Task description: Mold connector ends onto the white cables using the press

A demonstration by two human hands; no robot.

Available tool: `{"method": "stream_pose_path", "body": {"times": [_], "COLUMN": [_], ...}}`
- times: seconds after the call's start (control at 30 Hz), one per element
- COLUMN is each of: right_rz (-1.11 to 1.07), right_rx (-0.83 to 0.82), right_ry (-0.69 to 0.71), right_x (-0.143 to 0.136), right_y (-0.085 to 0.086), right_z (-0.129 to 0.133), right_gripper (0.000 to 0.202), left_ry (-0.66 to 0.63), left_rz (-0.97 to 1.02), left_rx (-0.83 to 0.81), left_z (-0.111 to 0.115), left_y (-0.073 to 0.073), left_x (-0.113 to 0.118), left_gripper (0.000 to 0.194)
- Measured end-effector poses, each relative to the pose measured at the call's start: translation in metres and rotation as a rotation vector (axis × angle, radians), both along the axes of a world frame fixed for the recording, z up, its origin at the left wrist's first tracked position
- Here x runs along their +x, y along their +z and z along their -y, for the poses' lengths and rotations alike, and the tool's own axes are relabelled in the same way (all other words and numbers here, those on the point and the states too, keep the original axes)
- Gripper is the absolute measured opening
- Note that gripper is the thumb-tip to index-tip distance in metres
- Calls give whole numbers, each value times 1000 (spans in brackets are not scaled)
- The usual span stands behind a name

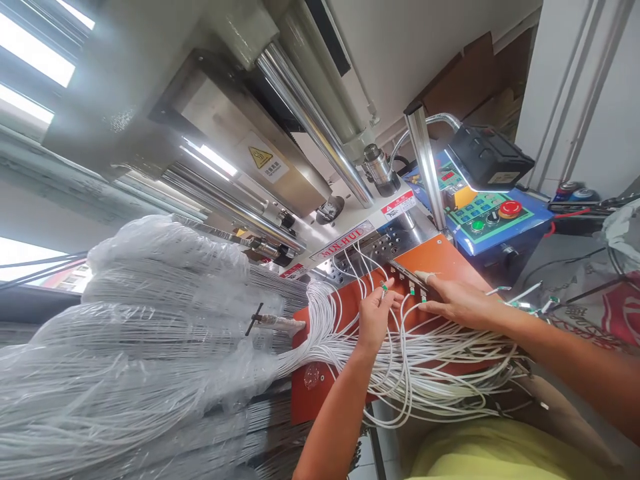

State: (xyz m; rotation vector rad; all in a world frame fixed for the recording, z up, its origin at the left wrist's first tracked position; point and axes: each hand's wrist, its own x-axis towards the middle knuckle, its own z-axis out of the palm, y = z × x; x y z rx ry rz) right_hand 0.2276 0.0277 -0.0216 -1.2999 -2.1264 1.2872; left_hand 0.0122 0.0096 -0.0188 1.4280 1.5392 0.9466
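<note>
My left hand (376, 319) pinches a white cable close to its end, where a small green-tipped connector (385, 287) shows between the fingers. To its right lies a narrow slotted metal bar (403, 272) on the orange work board (463, 263). Green-ended cable connectors (412, 291) sit along the bar's near side. My right hand (457, 303) closes around the bar's right end, with a pale covering on one fingertip. Many white cables (430, 367) spread across the board beneath both hands.
A press machine with a hot-surface label (265, 160) and steel columns rises over the board. Plastic-wrapped cable bundles (150, 347) hang at the left, near a T-handled clamp (270, 321). A blue control box (500, 227) with a red stop button stands at the right, below a black lamp (487, 157).
</note>
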Motion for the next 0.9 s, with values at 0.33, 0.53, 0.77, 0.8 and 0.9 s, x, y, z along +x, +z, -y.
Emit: {"method": "stream_pose_path", "body": {"times": [0.33,0.53,0.77,0.8,0.9], "right_rz": [-1,-22,-10,-19,-21], "right_rx": [-14,-1,-7,-14,-40], "right_ry": [-21,-14,-20,-22,-23], "right_x": [-1,-1,-1,-1,-1], "right_y": [-5,-6,-6,-6,-6], "right_z": [0,-1,-2,-2,-2], "right_gripper": [35,35,36,37,38], "left_ry": [5,89,142,140,81], "left_rz": [445,471,446,393,142], "left_rx": [-306,-285,-164,-123,34], "left_z": [9,19,18,15,2], "left_y": [2,4,4,3,2], "left_x": [-10,-7,1,0,-5], "left_gripper": [50,42,39,36,28]}}
